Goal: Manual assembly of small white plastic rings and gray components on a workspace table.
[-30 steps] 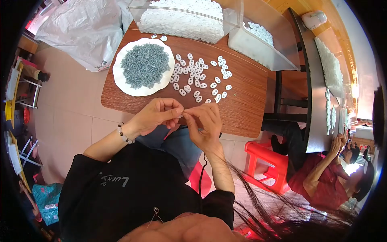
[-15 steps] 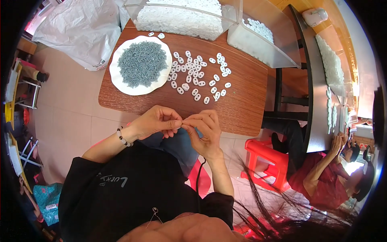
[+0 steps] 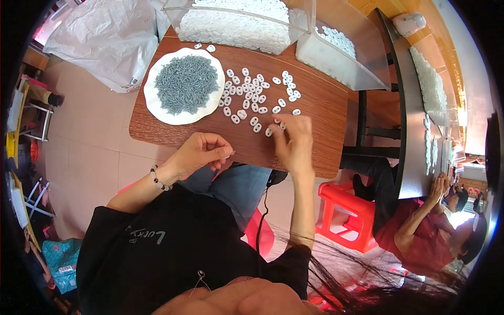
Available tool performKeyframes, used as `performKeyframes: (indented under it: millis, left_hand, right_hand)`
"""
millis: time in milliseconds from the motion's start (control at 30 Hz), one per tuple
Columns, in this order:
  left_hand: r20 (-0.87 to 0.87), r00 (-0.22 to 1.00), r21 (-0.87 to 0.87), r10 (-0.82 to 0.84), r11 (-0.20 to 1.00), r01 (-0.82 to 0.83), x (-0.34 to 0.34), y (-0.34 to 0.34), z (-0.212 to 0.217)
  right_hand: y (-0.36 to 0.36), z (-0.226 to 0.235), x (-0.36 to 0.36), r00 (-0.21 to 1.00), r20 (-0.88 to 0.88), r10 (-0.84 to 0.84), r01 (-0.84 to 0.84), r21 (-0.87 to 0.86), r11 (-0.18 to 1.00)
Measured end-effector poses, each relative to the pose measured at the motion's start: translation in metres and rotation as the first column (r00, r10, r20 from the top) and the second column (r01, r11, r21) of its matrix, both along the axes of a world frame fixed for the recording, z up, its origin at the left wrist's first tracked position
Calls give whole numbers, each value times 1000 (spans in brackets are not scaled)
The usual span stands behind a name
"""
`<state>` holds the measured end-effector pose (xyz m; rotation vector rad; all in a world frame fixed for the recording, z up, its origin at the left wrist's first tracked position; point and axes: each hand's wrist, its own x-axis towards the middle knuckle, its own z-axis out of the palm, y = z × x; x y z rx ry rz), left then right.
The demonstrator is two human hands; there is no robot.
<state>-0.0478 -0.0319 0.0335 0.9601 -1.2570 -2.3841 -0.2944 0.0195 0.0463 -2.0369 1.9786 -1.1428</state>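
My left hand is in front of the table's near edge, thumb and fingers pinched together. A tiny tip pokes out of the pinch; what it belongs to is too small to make out. Over the table's right part, my right hand reaches down, thumb and forefinger apart above a few white pieces. Many small white oval pieces with two dark holes lie scattered on the brown table. Left of them stands a white scalloped plate heaped with small grey screw-like pieces.
Clear bins of white pieces stand along the table's back, beside a translucent box. A white plastic bag is at the far left. A red stool and a co-worker in a dark red shirt are at a black table on the right.
My right hand has left my left hand and moved right and forward over the white pieces. My left hand has stayed nearly in place, still pinched.
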Motion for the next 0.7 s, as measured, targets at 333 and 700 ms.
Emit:
performKeyframes:
  millis: [333, 700]
  left_hand:
    - [52, 998, -22, 26, 999, -25, 6, 4, -2]
    - [53, 997, -8, 49, 999, -49, 9, 1, -7]
  right_hand:
    - [-87, -22, -53, 954, -246, -171, 175, -6, 985]
    - [-83, -26, -26, 926, -347, -149, 188, 84, 978]
